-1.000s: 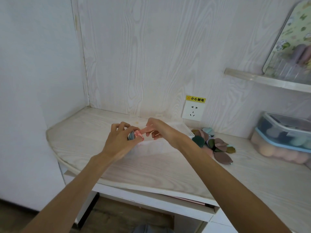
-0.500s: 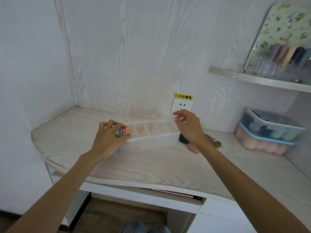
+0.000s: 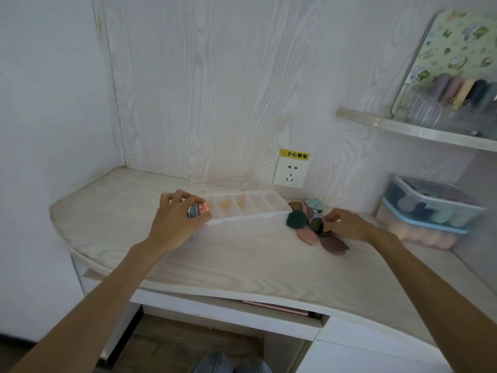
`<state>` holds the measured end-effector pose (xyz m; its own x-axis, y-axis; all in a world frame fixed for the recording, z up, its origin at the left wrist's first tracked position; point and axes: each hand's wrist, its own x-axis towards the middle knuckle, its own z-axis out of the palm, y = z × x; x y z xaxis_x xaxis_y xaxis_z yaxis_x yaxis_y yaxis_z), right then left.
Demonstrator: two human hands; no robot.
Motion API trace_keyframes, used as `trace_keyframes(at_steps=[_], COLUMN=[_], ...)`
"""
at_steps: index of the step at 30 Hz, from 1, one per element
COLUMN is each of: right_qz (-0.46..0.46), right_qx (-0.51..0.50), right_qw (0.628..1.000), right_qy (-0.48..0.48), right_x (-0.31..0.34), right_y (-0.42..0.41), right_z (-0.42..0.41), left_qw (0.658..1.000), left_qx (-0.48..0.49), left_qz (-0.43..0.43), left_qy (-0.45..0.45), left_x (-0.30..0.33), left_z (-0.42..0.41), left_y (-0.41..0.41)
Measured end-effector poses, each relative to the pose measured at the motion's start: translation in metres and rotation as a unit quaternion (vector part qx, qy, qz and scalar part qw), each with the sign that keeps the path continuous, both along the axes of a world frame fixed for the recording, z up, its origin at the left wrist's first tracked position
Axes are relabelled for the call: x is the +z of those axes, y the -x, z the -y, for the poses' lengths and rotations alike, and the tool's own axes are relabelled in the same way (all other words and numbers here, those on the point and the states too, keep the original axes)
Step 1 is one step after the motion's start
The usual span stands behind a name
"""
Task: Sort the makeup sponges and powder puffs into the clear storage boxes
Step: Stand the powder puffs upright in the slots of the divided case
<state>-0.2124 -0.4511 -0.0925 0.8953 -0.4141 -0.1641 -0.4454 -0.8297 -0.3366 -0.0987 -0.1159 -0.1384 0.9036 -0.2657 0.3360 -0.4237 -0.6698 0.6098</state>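
Two hands at a pale desk, one on a divided clear box, one in a heap of puffs.

Nearest, the desk (image 3: pixel 242 267) edge; on it the left hand (image 3: pixel 177 222) curls round the left end of the clear storage box (image 3: pixel 250 208), where a few puffs (image 3: pixel 199 210) stand on edge. The right hand (image 3: pixel 347 224) has its fingers bent into the loose powder puffs (image 3: pixel 309 224) just right of the box; whether it grips one cannot be told. Beyond, stacked lidded boxes (image 3: pixel 430 208), a wall socket (image 3: pixel 290 175), a shelf (image 3: pixel 403 127).
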Motion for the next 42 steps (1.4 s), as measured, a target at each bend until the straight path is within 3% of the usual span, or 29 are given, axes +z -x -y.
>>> trace_keyframes(at_steps=[5,9,16,24,42], right_qz=[0.017,-0.028,-0.022,-0.148,-0.123], right_qx=[-0.014,0.006,-0.089,-0.057,0.011], right_qw=[0.997,0.995,0.996,0.987,0.992], right_qy=[0.074,0.094,0.010,-0.039,-0.039], right_x=[-0.006,-0.009,-0.002,0.018,0.015], right_y=[-0.011,-0.025,-0.049,-0.059,-0.055], right_z=[0.003,0.010,0.022,0.022,0.017], left_qw=[1.000,1.000,1.000,1.000,1.000], left_qx=[0.003,-0.008,-0.011,-0.017,-0.010], left_qz=[0.002,-0.004,-0.001,-0.013,0.000], left_qy=[-0.002,-0.006,-0.014,0.003,-0.011], left_x=[-0.001,-0.001,0.000,0.001,0.001], left_z=[0.001,-0.001,0.000,-0.001,0.000], left_y=[-0.001,-0.001,-0.001,0.001,0.000])
